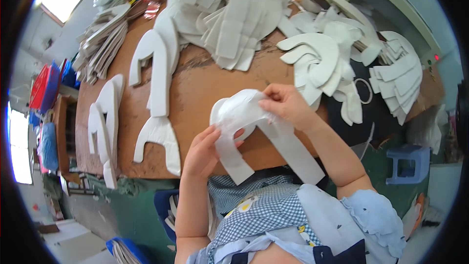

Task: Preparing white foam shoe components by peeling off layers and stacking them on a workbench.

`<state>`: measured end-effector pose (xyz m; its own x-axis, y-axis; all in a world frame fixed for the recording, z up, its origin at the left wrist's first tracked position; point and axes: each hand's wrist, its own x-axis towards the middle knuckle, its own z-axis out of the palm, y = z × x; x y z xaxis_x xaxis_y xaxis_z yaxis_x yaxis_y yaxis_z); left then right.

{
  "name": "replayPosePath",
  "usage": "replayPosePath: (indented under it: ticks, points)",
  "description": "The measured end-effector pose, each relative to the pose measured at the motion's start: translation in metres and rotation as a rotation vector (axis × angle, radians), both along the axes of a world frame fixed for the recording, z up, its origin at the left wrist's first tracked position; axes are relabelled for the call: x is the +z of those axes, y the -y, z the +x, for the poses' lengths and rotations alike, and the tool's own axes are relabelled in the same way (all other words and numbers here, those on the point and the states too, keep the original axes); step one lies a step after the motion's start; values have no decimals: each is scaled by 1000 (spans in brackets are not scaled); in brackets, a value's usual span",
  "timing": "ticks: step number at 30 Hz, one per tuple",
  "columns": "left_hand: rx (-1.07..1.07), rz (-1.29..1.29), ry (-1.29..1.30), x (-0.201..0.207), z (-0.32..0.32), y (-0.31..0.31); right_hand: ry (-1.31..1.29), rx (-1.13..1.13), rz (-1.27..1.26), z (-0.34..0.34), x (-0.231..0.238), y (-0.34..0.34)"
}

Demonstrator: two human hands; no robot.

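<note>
Left hand (201, 152): thumb and fingers are pinching the left leg of the white U-piece (243, 109). U-piece: is hanging over the near edge of the surface (202, 90), legs lowermost; is looking thin and layered, presumably light, soft, easily creased, layers possibly slipping. Broad curve is seeming the better hold. Right hand (289, 106): thumb and fingers are pinching the curve's upper right.

- Centre: left hand (201, 150) and right hand (289, 105) pinching an arch-shaped white pad (240, 110)
- Twelve o'clock: heaped white arches (237, 27)
- Nine o'clock: overlapping white cutouts (110, 110)
</note>
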<state>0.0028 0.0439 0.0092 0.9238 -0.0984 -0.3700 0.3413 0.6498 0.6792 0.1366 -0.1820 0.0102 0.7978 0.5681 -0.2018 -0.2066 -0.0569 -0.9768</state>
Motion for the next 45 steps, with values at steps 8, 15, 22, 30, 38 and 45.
replayPosePath:
  ticks: [8, 15, 22, 30, 38, 45]
  points:
    - [-113, 332, 46, 12, -16, 9, -157, 280, -95, -15, 28, 4]
    - [-57, 576, 98, 16, -18, 26, 156, 189, -135, -4, -1, 21]
    - [-26, 642, 148, 14, -13, 33, 85, 270, 53, -17, 4, 12]
    - [163, 762, 180, 16, 14, -2, -34, 127, -112, -20, 14, 26]
    - [654, 963, 147, 19, 41, -193, -14, 18, -186, -16, 19, 40]
    - [421, 2201, -227, -29, 41, -332, 18, -78, -169, -9, 21, 53]
